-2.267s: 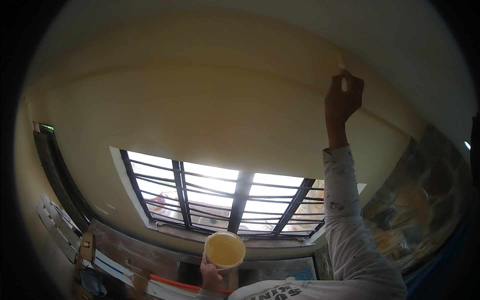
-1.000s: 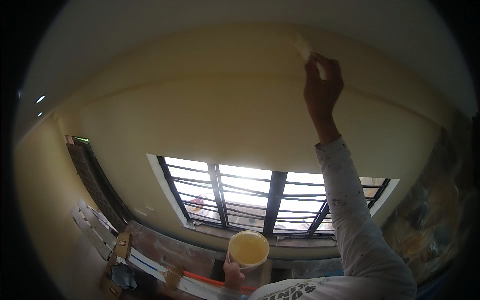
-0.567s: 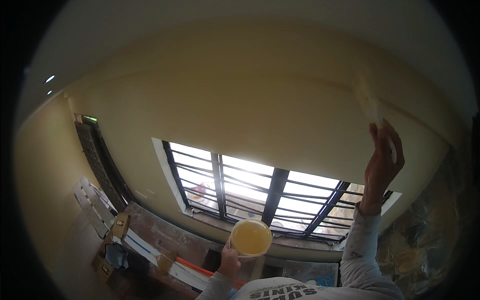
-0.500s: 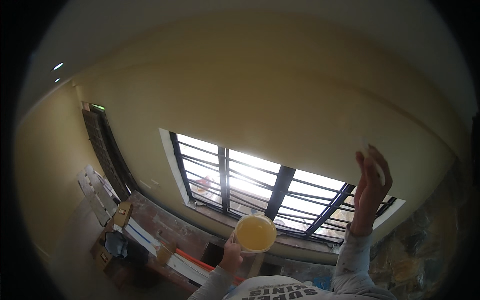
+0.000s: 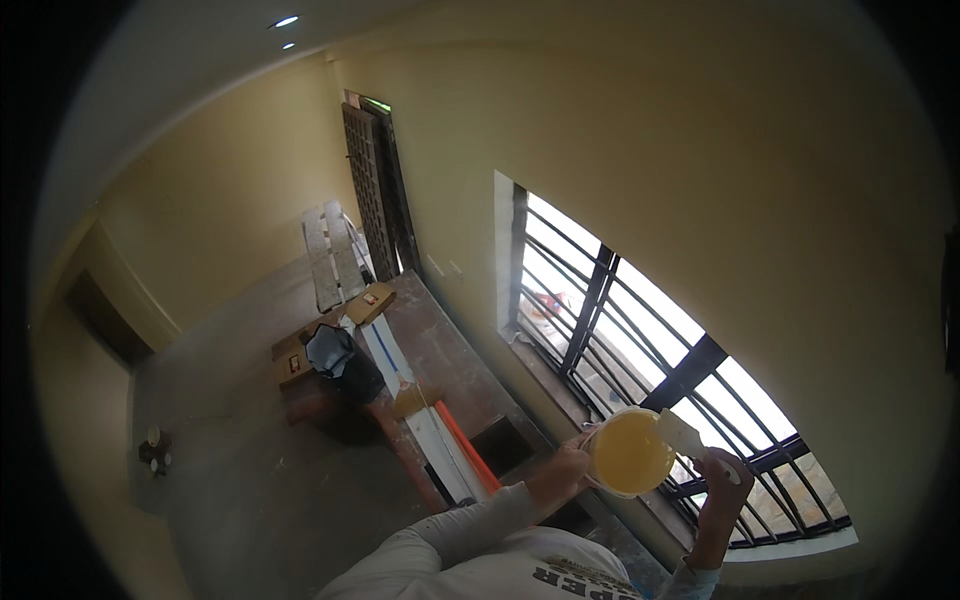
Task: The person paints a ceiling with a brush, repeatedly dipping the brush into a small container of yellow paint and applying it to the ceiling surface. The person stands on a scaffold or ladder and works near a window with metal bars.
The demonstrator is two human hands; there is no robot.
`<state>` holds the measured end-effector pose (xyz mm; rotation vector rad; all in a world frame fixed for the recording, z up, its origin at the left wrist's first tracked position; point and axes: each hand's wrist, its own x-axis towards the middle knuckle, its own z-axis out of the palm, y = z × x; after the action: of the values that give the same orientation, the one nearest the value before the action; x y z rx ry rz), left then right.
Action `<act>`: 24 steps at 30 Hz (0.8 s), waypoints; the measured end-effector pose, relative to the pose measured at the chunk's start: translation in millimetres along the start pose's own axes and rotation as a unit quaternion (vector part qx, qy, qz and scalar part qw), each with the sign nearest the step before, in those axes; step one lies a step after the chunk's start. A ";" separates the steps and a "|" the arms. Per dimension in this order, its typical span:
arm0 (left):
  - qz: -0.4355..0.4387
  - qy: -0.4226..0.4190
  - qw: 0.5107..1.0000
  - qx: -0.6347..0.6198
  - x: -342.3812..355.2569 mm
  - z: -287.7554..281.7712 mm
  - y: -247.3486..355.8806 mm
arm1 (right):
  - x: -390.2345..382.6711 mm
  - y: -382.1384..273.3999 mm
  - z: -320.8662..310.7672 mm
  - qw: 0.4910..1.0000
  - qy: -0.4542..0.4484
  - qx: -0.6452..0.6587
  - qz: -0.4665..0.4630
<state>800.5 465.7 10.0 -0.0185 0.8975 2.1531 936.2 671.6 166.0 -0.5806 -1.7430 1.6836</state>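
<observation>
Beyond the left hand (image 5: 572,468), I have a worn brown surface (image 5: 445,350) running away along the foot of a cream wall (image 5: 620,130). A barred window (image 5: 685,376) opens in that wall, just past the right hand (image 5: 722,485). To the left of the left hand lie a white strip (image 5: 385,347) and an orange pipe (image 5: 466,448), side by side along the surface. Well past them I see pale planks (image 5: 319,255) and a dark shutter (image 5: 366,165) near the corner. Grey floor (image 5: 230,430) spreads to the left of both hands.

The nearest container is the bucket (image 5: 613,490), held up between the hands, with yellow paint (image 5: 630,450) inside. The left hand is closed on the bucket's left side; the right hand pinches a brush (image 5: 680,434) by its handle. The brush head is at the bucket's right rim, though I can't be sure it touches. Farther out beyond the left hand are a dark container (image 5: 355,375) with a grey mouth, a brown box (image 5: 372,302) beyond it, and a second box (image 5: 291,366) to its left.
</observation>
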 end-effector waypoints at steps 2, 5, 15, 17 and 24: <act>-0.003 -0.004 1.000 0.016 -15.5 20.9 13.7 | 2.7 10.8 -6.7 0.999 -0.025 0.009 0.018; 0.012 -0.028 1.000 -0.008 -2.7 7.4 -7.8 | 5.7 26.3 -17.2 0.997 -0.052 0.013 0.057; 0.012 -0.003 1.000 0.003 -9.5 -0.8 -21.9 | -5.7 45.2 -12.7 0.988 -0.100 -0.060 0.099; 0.016 0.010 1.000 -0.013 -17.5 8.5 -16.0 | -6.6 47.1 -8.2 0.988 -0.109 -0.069 0.086; 0.113 -0.038 0.990 0.075 -25.5 -26.2 -29.5 | -3.8 63.7 -16.0 0.971 -0.149 -0.156 0.107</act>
<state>830.9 445.9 -19.7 0.2495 1.0564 2.2701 942.9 685.5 102.1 -0.7061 -2.2563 1.7225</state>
